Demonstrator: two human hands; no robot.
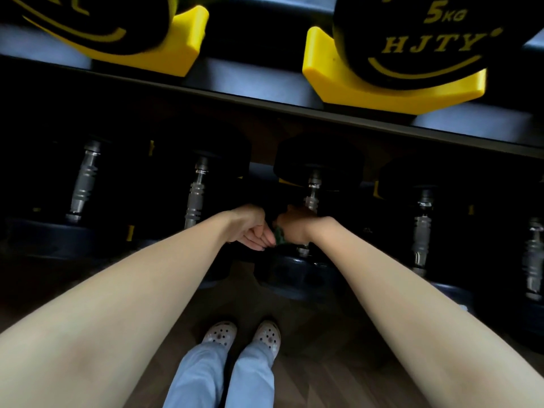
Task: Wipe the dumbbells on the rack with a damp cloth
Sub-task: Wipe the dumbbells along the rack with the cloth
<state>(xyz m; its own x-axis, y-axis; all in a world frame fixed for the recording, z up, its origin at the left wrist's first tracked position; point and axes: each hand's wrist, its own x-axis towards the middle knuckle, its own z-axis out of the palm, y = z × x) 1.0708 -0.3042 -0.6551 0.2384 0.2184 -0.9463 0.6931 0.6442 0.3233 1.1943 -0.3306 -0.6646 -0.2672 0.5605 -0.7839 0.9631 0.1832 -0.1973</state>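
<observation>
Where the two forearms meet at the lower tier of the rack [265, 94], the cloth [278, 236] shows as a small green wad between the hands, at the handle of a dumbbell [313, 187]. The left hand [253, 231] has its fingers [266, 240] curled, tips pinching the cloth's end. The right hand [294, 223] seems wrapped round cloth and handle, though shadow hides its fingers. The cloth is soft, light and easily bunched. The dumbbell is likely heavy and rigid, best wiped where it lies, taken by the ridged handle. Above, yellow cradles [368, 89] each hold a black dumbbell head, one marked 5KG.
</observation>
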